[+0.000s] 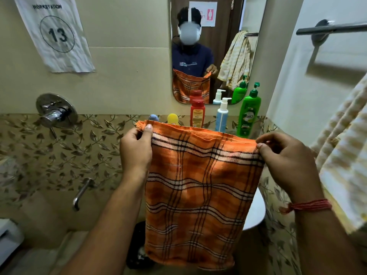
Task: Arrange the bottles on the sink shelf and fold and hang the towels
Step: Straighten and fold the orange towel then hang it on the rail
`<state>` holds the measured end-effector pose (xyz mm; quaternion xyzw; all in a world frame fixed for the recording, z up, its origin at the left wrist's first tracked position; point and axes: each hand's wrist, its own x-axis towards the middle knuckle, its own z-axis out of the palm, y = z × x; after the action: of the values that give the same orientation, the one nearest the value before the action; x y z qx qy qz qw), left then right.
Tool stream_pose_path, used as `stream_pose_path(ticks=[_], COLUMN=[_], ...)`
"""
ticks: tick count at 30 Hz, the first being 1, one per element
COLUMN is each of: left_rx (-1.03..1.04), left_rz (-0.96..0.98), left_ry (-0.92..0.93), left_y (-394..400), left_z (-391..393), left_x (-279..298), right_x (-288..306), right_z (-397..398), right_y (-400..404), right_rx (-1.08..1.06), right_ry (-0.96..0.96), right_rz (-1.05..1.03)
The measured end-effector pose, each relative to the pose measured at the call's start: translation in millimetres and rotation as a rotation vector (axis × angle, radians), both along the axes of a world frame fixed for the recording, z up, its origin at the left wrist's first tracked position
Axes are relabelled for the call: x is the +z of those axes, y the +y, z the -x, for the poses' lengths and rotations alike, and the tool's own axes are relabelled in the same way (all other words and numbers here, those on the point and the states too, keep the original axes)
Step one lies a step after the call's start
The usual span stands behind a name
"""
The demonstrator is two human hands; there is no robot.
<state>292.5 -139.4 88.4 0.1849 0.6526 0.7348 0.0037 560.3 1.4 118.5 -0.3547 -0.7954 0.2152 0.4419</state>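
Note:
An orange checked towel [198, 191], folded double, hangs in front of me. My left hand [137, 147] pinches its top left corner and my right hand [286, 155] pinches its top right corner. Behind the towel stand a red bottle [197, 113], a white-and-blue pump bottle [222, 116] and a green pump bottle [249, 114] in a row below the mirror. A yellow bottle [172, 118] and a small blue-capped item [154, 117] peek over the towel's top edge. The shelf under them is hidden by the towel.
A metal towel bar [333, 28] is on the right wall, with a cream striped towel [345, 155] hanging below it at the right edge. A mirror [214, 46], a wall tap valve [56, 111], a spout [81, 193] and a white basin edge [256, 211] surround me.

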Motion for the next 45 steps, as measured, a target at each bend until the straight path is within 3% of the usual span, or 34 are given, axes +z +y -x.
stream_pose_path(ticks=[2,5,9,11,14,16,18,22,24,32,34,38,41,45], left_rx=[0.050,0.072,0.018,-0.038,-0.119,-0.177,-0.241,-0.385,-0.449,-0.728,-0.788,-0.637,-0.511,-0.486], left_rz=[-0.017,0.017,0.067,0.071,0.070,0.063,0.039,0.046,0.028,-0.080,-0.066,-0.072,-0.135,-0.068], left_ry=[-0.012,-0.014,-0.033,-0.053,-0.028,-0.013,-0.004,0.069,0.085,-0.073,-0.002,0.071,-0.001,0.090], left_y=[-5.8,-13.7,-10.6,-7.0,-0.2,5.0,7.9,7.9,5.9,-4.0,-7.3,-9.6,-12.2,-18.9], left_z=[5.8,12.7,-3.0,-14.7,-35.7,-52.3,-66.8,-83.7,-89.3,-82.2,-78.7,-71.7,-59.5,-51.8], left_x=[-1.0,-5.7,-8.7,-6.6,-0.4,4.8,10.3,14.6,15.3,15.1,11.3,6.6,6.8,8.7], right_x=[0.6,1.4,-2.1,3.2,9.8,10.8,10.9,17.0,22.6,38.9,40.4,35.4,22.2,10.5], right_z=[-6.2,-15.0,-7.1,-4.1,6.4,15.6,25.8,40.5,48.2,69.3,72.3,70.8,52.8,34.3], right_y=[3.4,12.2,4.8,-7.9,-32.5,-46.3,-55.6,-64.0,-66.3,-59.4,-59.1,-62.0,-60.7,-58.5], right_rx=[-0.011,0.080,0.150,0.235,0.515,0.667,0.641,0.275,0.183,0.331,0.315,0.374,0.582,0.623], right_ry=[0.113,0.372,0.670,0.722,0.621,0.487,0.251,-0.207,-0.295,-0.265,-0.234,-0.183,-0.332,-0.567], right_rz=[0.068,0.339,0.675,0.767,0.879,0.847,0.547,-0.309,-0.495,-0.363,-0.330,-0.157,0.127,-0.001])
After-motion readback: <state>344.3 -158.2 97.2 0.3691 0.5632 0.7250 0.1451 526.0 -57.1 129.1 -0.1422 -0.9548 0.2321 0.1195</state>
